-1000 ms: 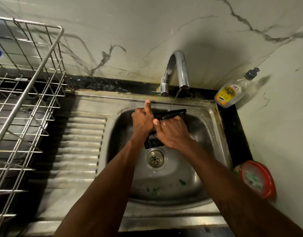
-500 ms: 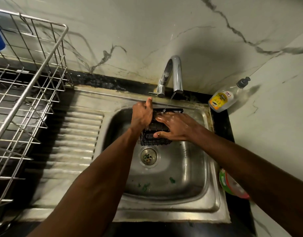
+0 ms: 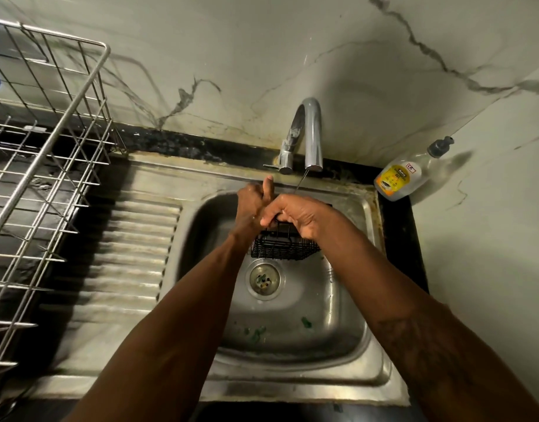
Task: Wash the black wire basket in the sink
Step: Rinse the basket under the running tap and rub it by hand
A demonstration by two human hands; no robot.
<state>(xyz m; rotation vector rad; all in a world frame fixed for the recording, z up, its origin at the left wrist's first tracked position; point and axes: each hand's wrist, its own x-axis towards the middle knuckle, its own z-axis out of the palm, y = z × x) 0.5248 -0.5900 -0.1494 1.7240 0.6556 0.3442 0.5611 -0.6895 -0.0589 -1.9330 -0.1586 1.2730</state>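
Black wire basket held low inside sink, just above drain, probably so runoff drops straight in. Clasped by right hand curled over rim, steadied by left hand gripping its side, beneath trickling tap.

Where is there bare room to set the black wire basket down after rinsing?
The ribbed drainboard, between wire rack and sink bowl, is bare. So is the bowl's floor this side of the drain, bar green specks. Crowded: under the tap, where left hand and right hand grip the black wire basket; soap bottle at back right.
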